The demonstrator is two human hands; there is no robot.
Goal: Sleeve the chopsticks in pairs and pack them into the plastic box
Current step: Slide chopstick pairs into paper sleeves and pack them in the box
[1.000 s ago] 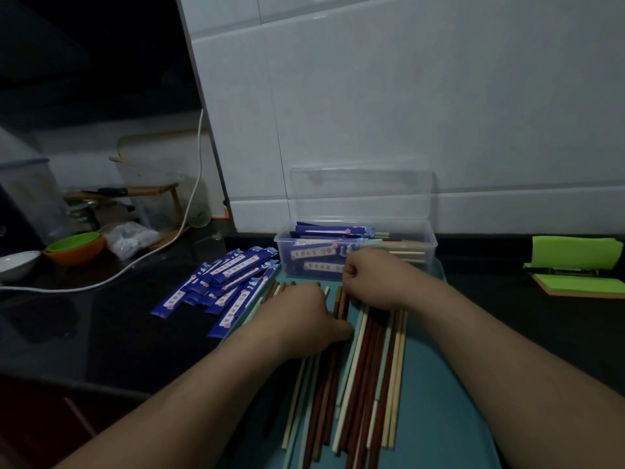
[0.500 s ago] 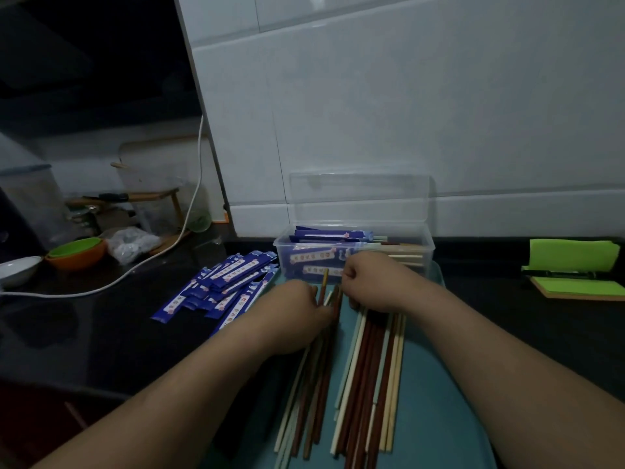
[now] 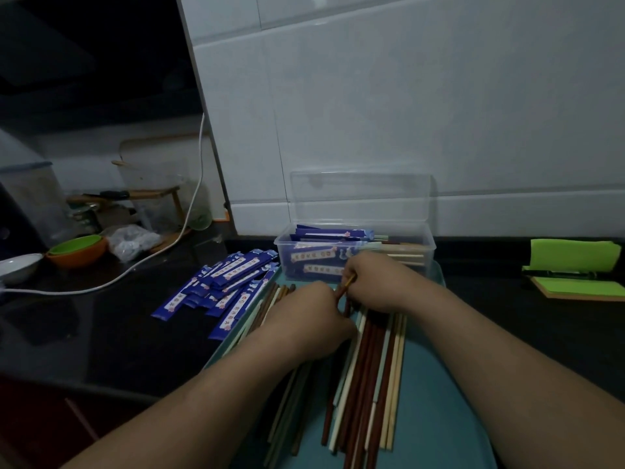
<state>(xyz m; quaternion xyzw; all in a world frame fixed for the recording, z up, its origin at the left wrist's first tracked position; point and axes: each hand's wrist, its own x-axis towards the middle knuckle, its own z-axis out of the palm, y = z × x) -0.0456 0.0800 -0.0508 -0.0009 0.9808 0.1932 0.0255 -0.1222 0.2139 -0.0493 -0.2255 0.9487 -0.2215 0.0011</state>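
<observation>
Loose brown and cream chopsticks (image 3: 368, 374) lie lengthwise on a teal tray (image 3: 436, 418). My left hand (image 3: 304, 319) rests on the left part of the pile with its fingers curled down among the sticks. My right hand (image 3: 375, 282) pinches the far end of a brown chopstick (image 3: 343, 290), lifted a little above the pile. Behind the hands stands the clear plastic box (image 3: 426, 245), lid up, with several sleeved pairs inside. A heap of empty blue paper sleeves (image 3: 223, 286) lies on the dark counter left of the tray.
An orange and green bowl (image 3: 79, 250), a white dish (image 3: 18, 267), a white cable (image 3: 142, 269) and a plastic bag (image 3: 130, 242) sit at the far left. Green pads (image 3: 575, 269) lie at the right. White tiled wall (image 3: 406, 113) rises behind the box.
Both hands sorted through the pile; my right hand has picked out one brown chopstick and raised its far end, and my left hand shifted slightly left over the sticks.
</observation>
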